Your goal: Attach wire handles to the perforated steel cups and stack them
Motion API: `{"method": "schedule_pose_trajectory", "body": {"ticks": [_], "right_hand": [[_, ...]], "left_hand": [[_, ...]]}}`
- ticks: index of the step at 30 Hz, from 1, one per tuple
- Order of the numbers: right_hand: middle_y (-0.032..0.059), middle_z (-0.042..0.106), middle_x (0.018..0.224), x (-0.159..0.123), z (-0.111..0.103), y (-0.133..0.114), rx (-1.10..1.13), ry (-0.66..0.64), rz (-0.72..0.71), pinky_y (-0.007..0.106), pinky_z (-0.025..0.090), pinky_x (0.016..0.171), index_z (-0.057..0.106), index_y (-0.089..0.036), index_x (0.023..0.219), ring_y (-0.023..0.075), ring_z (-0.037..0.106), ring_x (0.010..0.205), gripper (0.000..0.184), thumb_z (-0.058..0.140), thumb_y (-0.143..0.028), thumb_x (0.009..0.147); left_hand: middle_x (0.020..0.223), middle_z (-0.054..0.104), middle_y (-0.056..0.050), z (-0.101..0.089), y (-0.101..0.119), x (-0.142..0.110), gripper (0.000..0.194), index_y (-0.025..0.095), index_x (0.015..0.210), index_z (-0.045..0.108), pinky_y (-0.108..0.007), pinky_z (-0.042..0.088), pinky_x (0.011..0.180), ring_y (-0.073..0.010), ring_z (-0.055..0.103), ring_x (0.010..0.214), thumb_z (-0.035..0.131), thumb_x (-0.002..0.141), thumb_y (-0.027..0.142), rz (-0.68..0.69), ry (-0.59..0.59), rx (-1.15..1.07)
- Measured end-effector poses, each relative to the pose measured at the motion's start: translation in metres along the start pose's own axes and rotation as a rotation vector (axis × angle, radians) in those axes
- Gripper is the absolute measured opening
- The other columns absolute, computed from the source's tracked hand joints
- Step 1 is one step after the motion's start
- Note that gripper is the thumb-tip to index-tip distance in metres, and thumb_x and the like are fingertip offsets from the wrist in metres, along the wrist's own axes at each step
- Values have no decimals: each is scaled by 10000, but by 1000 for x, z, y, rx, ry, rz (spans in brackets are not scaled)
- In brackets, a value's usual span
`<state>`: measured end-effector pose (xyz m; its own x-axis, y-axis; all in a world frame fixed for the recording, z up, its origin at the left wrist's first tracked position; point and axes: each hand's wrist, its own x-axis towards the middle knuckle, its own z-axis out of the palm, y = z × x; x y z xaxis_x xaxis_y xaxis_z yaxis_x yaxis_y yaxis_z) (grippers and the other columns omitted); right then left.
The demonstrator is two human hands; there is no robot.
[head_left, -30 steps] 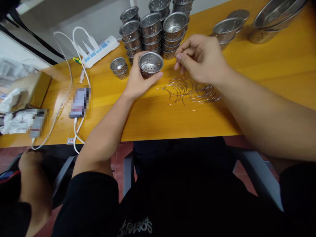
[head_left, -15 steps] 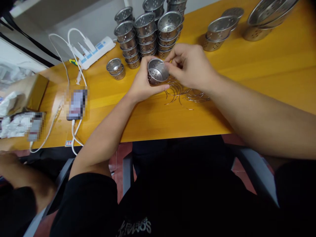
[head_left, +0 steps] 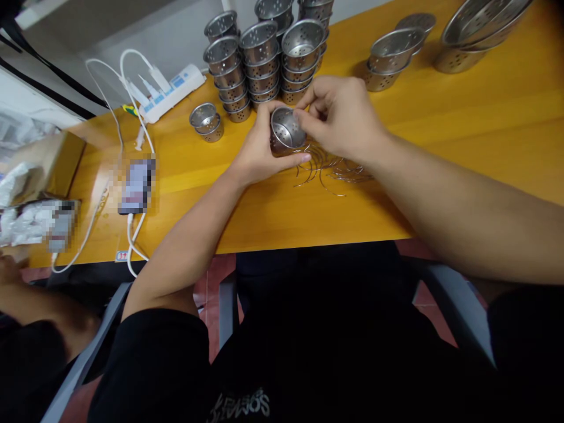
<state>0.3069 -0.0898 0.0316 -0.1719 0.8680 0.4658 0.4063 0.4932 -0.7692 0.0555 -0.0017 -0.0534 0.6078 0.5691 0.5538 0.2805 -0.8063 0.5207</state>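
Note:
A small perforated metal cup [head_left: 287,130] is tilted toward me above the wooden table. My left hand [head_left: 262,150] is wrapped round its left side, thumb stretched along underneath. At the cup's right rim, my right hand [head_left: 332,114] is closed in a pinch, thumb against forefinger. Whatever those fingertips hold is too small or hidden to make out. Beneath my right hand lies a loose heap of thin curved metal wires [head_left: 348,171], partly covered by the wrist.
Tall stacks of perforated cups [head_left: 259,70] stand behind my hands. Two nested small cups [head_left: 207,122] are to the left, wider strainers [head_left: 394,50] to the right. A power strip [head_left: 174,94], cables and a phone [head_left: 137,185] lie left; another person's arm [head_left: 39,305] shows lower left.
My left hand and the cup have shifted slightly right, closer to my right hand. The right hand keeps its pinch with little movement. The other person's arm has moved a little.

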Motion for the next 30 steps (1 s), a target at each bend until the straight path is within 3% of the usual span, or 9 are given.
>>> {"method": "schedule_pose_trajectory", "body": {"ticks": [10, 15, 18, 21, 25, 28, 30], "right_hand": [[32, 644, 744, -3, 1, -1, 23, -1, 53, 557, 596, 674, 751, -441, 1081, 375, 649, 809, 479, 998, -850, 1046], [11, 667, 767, 0, 5, 4, -12, 16, 42, 511, 592, 730, 714, -347, 976, 280, 598, 679, 384, 1018, -539, 1112], [-13, 640, 748, 2, 5, 5, -28, 21, 30, 474, 598, 753, 753, -321, 1018, 244, 582, 653, 289, 1011, -390, 1128], [-3, 686, 808, 1, 0, 4, 59, -27, -11, 448, 619, 750, 820, -326, 1113, 247, 613, 712, 312, 1033, -552, 1147], [28, 762, 913, -1, -9, 4, 212, -233, -38, 424, 670, 762, 862, -330, 1135, 271, 732, 849, 629, 1075, -913, 1030], [29, 768, 914, 0, -10, 5, 347, -296, -32, 413, 663, 719, 824, -327, 1097, 261, 741, 825, 750, 1139, -980, 907], [19, 748, 874, 1, -8, 6, 382, -291, -49, 389, 622, 670, 793, -307, 1053, 229, 708, 752, 803, 1136, -1013, 882]], "left_hand": [[1655, 701, -122, 0, 4, 1, 1146, 341, 1713, 485, -598, 688, 1376, -405, 821, 1525, 1085, 924, 916, 14, 15, -10], [1659, 698, -133, -2, 7, -1, 1100, 326, 1741, 490, -611, 676, 1383, -405, 816, 1533, 1020, 985, 924, 3, -16, -20], [1665, 688, -134, -1, 4, -2, 1138, 329, 1756, 480, -613, 668, 1383, -403, 810, 1533, 971, 977, 998, 20, -26, -35], [1626, 711, -125, -2, -3, -3, 1156, 330, 1757, 489, -605, 675, 1372, -391, 818, 1508, 893, 977, 1081, 13, -12, -73], [1504, 768, -79, -9, -11, -7, 1115, 344, 1700, 564, -601, 712, 1297, -348, 864, 1382, 770, 982, 1173, -55, -21, -158], [1483, 773, -60, -14, -11, -8, 1132, 362, 1703, 569, -612, 729, 1256, -330, 890, 1352, 690, 978, 1222, -78, -50, -198], [1518, 769, -57, -15, -9, -7, 1195, 367, 1716, 551, -643, 721, 1284, -352, 895, 1397, 731, 924, 1244, -66, -57, -185]]}}
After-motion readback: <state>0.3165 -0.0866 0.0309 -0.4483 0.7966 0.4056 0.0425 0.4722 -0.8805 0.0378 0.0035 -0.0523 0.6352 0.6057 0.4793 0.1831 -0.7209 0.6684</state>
